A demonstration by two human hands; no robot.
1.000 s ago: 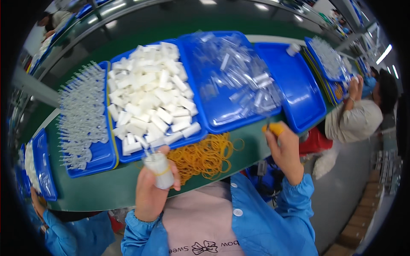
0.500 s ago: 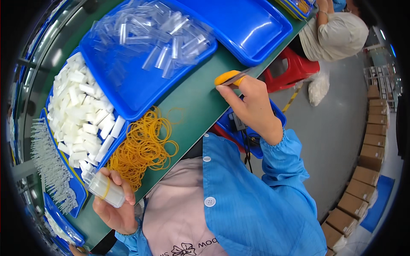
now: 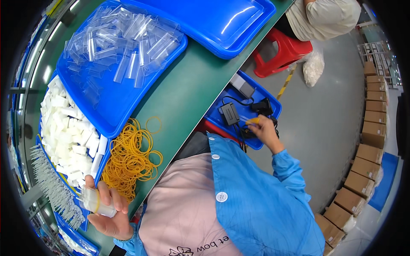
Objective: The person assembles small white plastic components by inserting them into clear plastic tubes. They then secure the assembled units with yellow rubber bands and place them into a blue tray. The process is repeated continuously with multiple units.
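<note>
My left hand (image 3: 110, 213), at the lower left by the table edge, is closed on a clear plastic case (image 3: 97, 202). Whitish content shows through its walls, and a yellow rubber band circles it. Low beside the table, my right hand (image 3: 266, 131) pinches a slim tool (image 3: 252, 121) with a yellow part and thin, pale ends; its exact kind is not plain. That hand is over a blue tray (image 3: 273, 104) holding grey and black power adapters (image 3: 230, 113) and cables. Loose yellow rubber bands (image 3: 130, 160) lie heaped on the green table near my left hand.
Clear plastic sleeves (image 3: 128, 42) fill part of a large blue tray (image 3: 113, 123). White foam blocks (image 3: 68, 132) and thin translucent pieces (image 3: 55, 187) stand left. Stacked blue trays (image 3: 232, 47), a red stool (image 3: 282, 53), a seated person (image 3: 329, 19) and cardboard boxes (image 3: 356, 181) are beyond.
My right hand has gone from above the table edge down to the tray of adapters, still with the yellow tool. My left hand keeps the case, now turned somewhat. The view has shifted.
</note>
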